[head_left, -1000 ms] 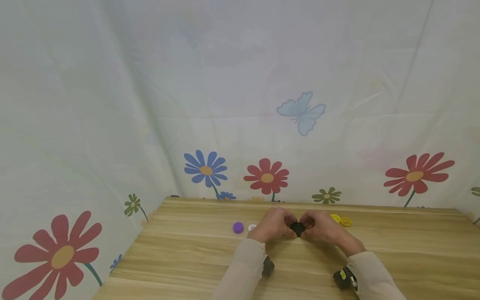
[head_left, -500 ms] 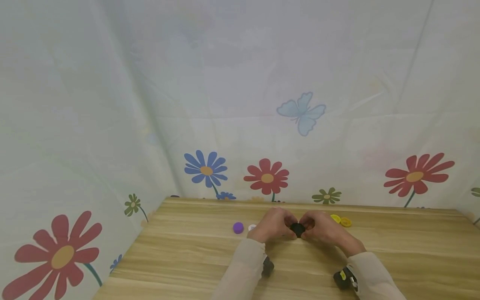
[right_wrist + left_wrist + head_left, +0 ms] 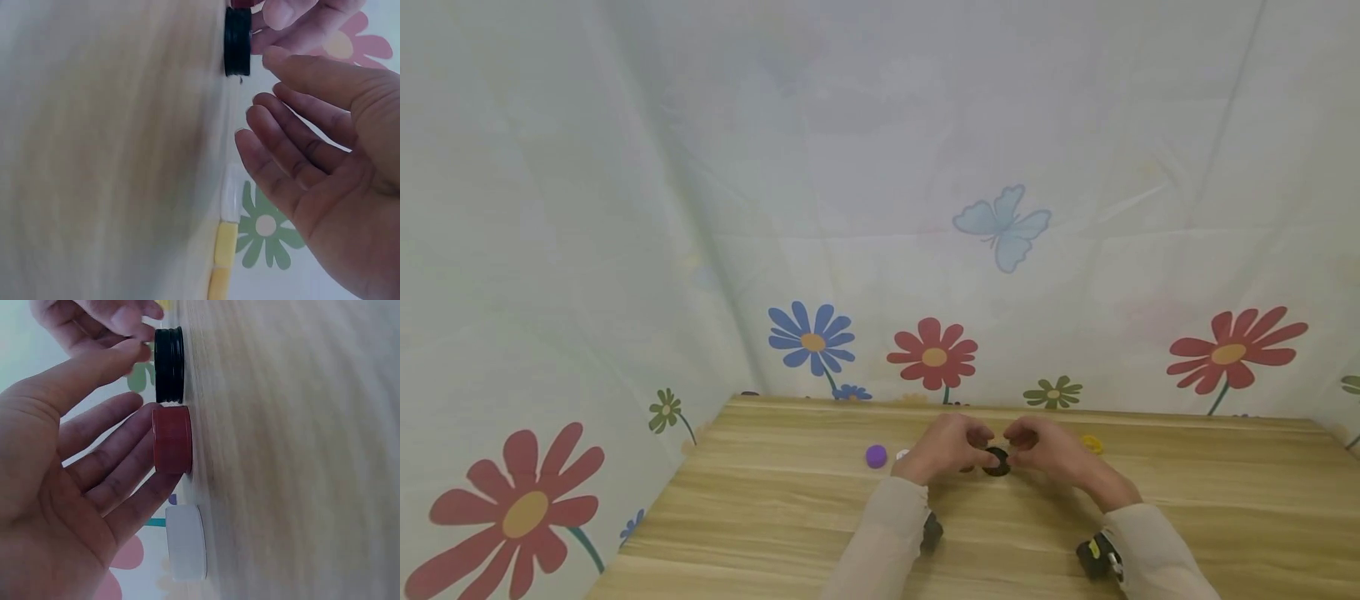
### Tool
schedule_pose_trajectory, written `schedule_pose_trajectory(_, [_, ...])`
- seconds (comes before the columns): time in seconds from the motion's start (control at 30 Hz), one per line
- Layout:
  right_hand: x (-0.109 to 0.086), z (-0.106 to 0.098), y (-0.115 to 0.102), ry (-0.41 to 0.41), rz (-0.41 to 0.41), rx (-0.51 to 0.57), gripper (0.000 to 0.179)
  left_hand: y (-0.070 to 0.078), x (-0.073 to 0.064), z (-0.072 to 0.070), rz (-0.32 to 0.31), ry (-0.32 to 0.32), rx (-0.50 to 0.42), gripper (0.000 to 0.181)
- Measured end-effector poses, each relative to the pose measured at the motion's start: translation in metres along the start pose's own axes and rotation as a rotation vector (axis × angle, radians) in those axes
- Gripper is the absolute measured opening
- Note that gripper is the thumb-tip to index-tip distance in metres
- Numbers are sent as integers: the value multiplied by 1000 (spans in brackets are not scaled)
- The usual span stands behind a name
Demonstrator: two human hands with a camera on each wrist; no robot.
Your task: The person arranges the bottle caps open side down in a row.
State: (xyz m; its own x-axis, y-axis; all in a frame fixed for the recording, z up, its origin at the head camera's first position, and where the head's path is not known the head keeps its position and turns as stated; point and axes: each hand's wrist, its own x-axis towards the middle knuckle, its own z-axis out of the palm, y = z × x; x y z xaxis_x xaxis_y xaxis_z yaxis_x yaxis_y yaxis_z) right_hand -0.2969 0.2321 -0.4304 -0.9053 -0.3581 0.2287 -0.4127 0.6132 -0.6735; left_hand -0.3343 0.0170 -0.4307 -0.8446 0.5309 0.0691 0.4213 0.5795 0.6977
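A black ridged bottle cap (image 3: 997, 463) lies on the table between my two hands. My left hand (image 3: 945, 446) has its thumb tip close to the cap's near left side, its fingers spread and loosely bent. Beside the black cap in the left wrist view stands a red bottle cap (image 3: 172, 440), with the left fingertips right behind it. My right hand (image 3: 1052, 452) is just right of the black cap, fingers relaxed and nothing in its grasp. In the right wrist view there is a gap between that hand and the black cap (image 3: 237, 42).
A white cap (image 3: 186, 542) sits left of the red one, and a purple cap (image 3: 876, 456) lies farther left. Two yellow caps (image 3: 225, 245) and a whitish translucent one (image 3: 230, 195) are on the right. A flowered curtain (image 3: 880, 208) hangs behind the wooden table (image 3: 775, 517).
Both hands held the black cap at its sides before; now the fingers have loosened from it. The right hand has shifted slightly right, covering one yellow cap in the head view.
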Motion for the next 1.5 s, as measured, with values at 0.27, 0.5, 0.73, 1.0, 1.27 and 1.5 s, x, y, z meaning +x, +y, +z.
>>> schedule_pose_trajectory(0.27, [-6,-11,1,86,-18,-14,27,7,8,6,64,64,0,36])
schedule_pose_trajectory(0.5, [-9,-20,3,162,-24,-42,29,17,20,17,138,165,110,35])
schedule_pose_trajectory(0.73, [-12,-28,8,196,-11,-70,28,21,29,27,129,209,94,33])
schedule_pose_trajectory(1.0, [-18,-36,13,193,40,-113,35,28,37,37,123,206,36,32])
schedule_pose_trajectory(1.27, [-14,-35,25,182,43,-153,36,31,46,46,101,223,37,32])
schedule_pose_trajectory(1.5, [-10,-35,36,169,23,-186,36,33,53,51,84,195,30,33])
